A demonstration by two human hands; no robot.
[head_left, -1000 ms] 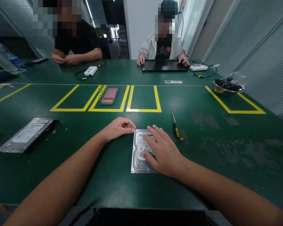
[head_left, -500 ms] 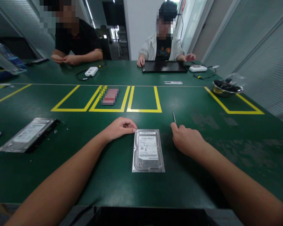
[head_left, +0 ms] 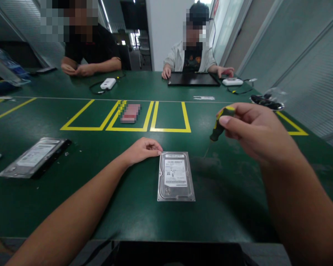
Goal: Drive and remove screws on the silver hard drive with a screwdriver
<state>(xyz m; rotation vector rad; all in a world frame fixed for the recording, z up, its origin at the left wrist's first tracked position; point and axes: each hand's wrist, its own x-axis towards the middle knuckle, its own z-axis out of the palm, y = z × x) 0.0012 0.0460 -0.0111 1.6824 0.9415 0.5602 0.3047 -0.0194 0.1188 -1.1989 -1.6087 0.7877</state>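
A silver hard drive (head_left: 176, 177) with a white label lies flat on the green table, right in front of me. At its top left corner, my left hand (head_left: 146, 150) rests with curled fingers, thumb and fingertips closed at the edge. My right hand (head_left: 246, 129) is wrapped around a green and yellow screwdriver (head_left: 218, 127), raised above the table to the right of the drive. Its thin shaft slants down and to the left, the tip apart from the drive.
Another hard drive (head_left: 34, 157) lies at the left, small bits beside it. Yellow tape outlines (head_left: 170, 130) mark the table, a pinkish blurred object (head_left: 131, 113) inside one. Black items in a bowl (head_left: 268, 101) stand far right. Across sit two people, one holding a dark flat panel (head_left: 193, 78).
My right hand has lifted and turned, bringing the screwdriver's handle into sight with its shaft pointing down. My left hand stays at the drive's corner.
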